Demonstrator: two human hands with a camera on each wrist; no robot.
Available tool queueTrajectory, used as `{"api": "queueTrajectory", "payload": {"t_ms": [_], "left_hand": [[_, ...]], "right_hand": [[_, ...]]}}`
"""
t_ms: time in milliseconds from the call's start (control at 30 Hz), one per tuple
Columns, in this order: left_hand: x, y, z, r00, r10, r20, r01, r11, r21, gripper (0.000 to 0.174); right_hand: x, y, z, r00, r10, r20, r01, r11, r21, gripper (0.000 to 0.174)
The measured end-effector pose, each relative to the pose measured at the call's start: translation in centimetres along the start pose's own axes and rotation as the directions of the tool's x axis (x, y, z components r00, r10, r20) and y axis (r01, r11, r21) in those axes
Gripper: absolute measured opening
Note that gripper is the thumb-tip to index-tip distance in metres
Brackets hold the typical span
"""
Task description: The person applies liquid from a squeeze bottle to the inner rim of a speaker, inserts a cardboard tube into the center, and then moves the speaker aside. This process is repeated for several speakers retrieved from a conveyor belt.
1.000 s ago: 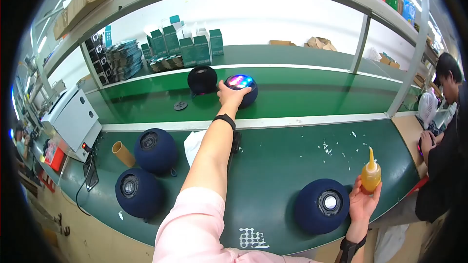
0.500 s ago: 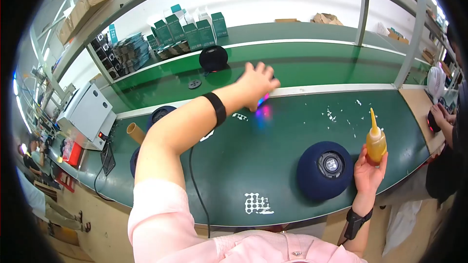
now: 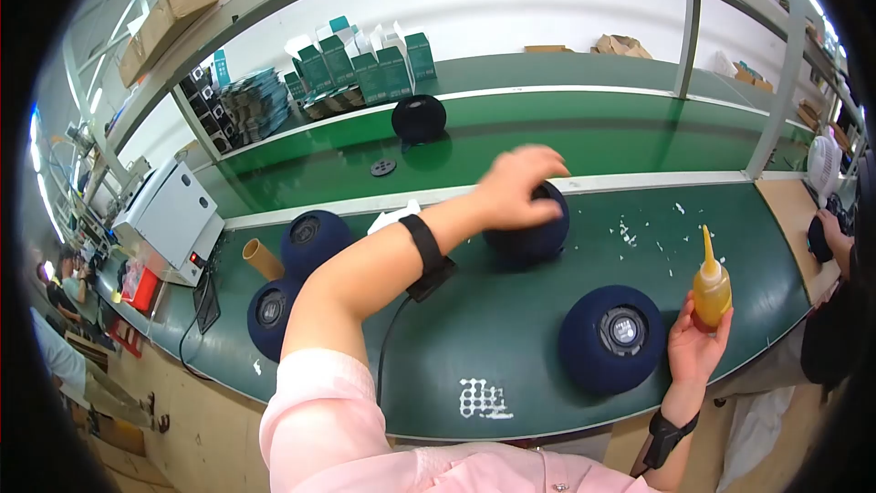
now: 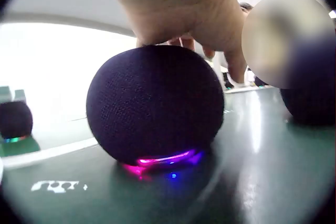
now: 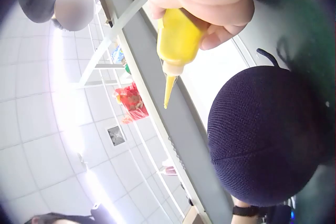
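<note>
A navy fabric ball-shaped speaker (image 3: 525, 245) stands on the green table, a pink and violet light glowing at its base (image 4: 168, 158) in the left wrist view. Over its top is my left hand (image 3: 518, 190), fingers spread and slightly blurred, with some of them hidden behind the ball in the left wrist view. My right hand (image 3: 695, 347) holds a squeeze bottle (image 3: 712, 294) of yellow liquid, its long nozzle pointing up in the head view. Just left of that hand sits another navy speaker (image 3: 598, 351), a round recess with a pale disc facing up.
Two more navy speakers (image 3: 315, 242) stand at left beside a cardboard tube (image 3: 262, 258) and a white machine (image 3: 173, 219). A dark speaker (image 3: 420, 119) and a black disc (image 3: 383, 167) lie on the green strip behind. White residue (image 3: 482, 398) marks the table's front.
My left hand has brought the lit speaker from the green strip over the ledge onto the near table, turning its light downward. The right hand keeps holding the bottle.
</note>
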State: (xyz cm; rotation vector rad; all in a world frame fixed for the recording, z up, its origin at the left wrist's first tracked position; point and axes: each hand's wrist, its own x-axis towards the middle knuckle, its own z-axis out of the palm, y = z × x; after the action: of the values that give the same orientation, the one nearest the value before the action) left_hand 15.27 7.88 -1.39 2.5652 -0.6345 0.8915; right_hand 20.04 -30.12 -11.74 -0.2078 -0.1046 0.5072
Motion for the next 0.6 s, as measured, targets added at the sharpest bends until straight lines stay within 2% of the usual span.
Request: {"api": "queueTrajectory", "payload": {"t_ms": [33, 67, 100, 133, 167, 233, 300, 367, 433, 500, 533, 600], "left_hand": [[-0.2, -2.9, -0.4, 0.983, -0.073, -0.167, 0.09, 0.991, 0.1, 0.042], [-0.6, -6.4, -1.2, 0.941, -0.247, -0.233, 0.291, 0.94, 0.177, 0.041], [-1.3, -9.7, -2.1, 0.86, -0.405, -0.312, 0.482, 0.844, 0.234, 0.04], [-2.2, -12.7, -2.8, 0.744, -0.584, -0.324, 0.666, 0.685, 0.295, 0.043], [-2.9, -15.2, -3.6, 0.592, -0.726, -0.35, 0.802, 0.486, 0.348, 0.045], [-4.2, -18.7, -5.0, 0.456, -0.811, -0.366, 0.863, 0.302, 0.405, 0.055], [-4.6, -21.1, -5.3, 0.315, -0.885, -0.344, 0.914, 0.185, 0.361, 0.065], [-4.9, -23.3, -4.7, 0.328, -0.871, -0.365, 0.909, 0.185, 0.373, 0.07], [-4.7, -24.0, -5.0, 0.317, -0.9, -0.3, 0.865, 0.145, 0.481, 0.079], [-3.9, -22.1, -5.4, 0.403, -0.864, -0.303, 0.741, 0.114, 0.662, 0.084], [-4.1, -22.1, -5.3, 0.403, -0.868, -0.292, 0.73, 0.112, 0.674, 0.084], [-3.8, -22.4, -5.3, 0.458, -0.861, -0.221, 0.604, 0.12, 0.788, 0.091]], "right_hand": [[-0.1, 0.1, 0.2, 1.0, 0.0, 0.014, -0.001, 1.0, 0.02, 0.049], [-0.1, 0.2, 0.3, 1.0, 0.001, 0.026, -0.002, 0.999, 0.039, 0.049], [-0.2, 0.2, 0.3, 1.0, 0.001, 0.027, -0.002, 0.999, 0.037, 0.049], [-0.2, 0.2, 0.3, 0.999, 0.013, 0.034, -0.014, 0.999, 0.051, 0.049], [-0.1, 0.2, 0.3, 0.999, 0.021, 0.045, -0.024, 0.998, 0.066, 0.049], [0.0, 0.3, 0.5, 0.998, 0.019, 0.065, -0.023, 0.998, 0.061, 0.05], [-0.1, 0.5, 0.8, 0.999, -0.006, -0.048, 0.008, 0.999, 0.036, 0.054], [-0.1, 0.4, 0.8, 0.997, -0.015, -0.073, 0.018, 0.999, 0.039, 0.053], [-0.1, 0.4, 0.8, 0.995, -0.01, -0.101, 0.015, 0.999, 0.05, 0.054], [-0.1, 0.4, 0.8, 0.995, -0.002, -0.098, 0.007, 0.999, 0.046, 0.054], [-0.1, 0.4, 0.8, 0.998, 0.014, -0.065, -0.011, 0.999, 0.039, 0.055], [-0.1, 0.3, 0.5, 0.999, 0.02, -0.033, -0.018, 0.999, 0.051, 0.054]]}}
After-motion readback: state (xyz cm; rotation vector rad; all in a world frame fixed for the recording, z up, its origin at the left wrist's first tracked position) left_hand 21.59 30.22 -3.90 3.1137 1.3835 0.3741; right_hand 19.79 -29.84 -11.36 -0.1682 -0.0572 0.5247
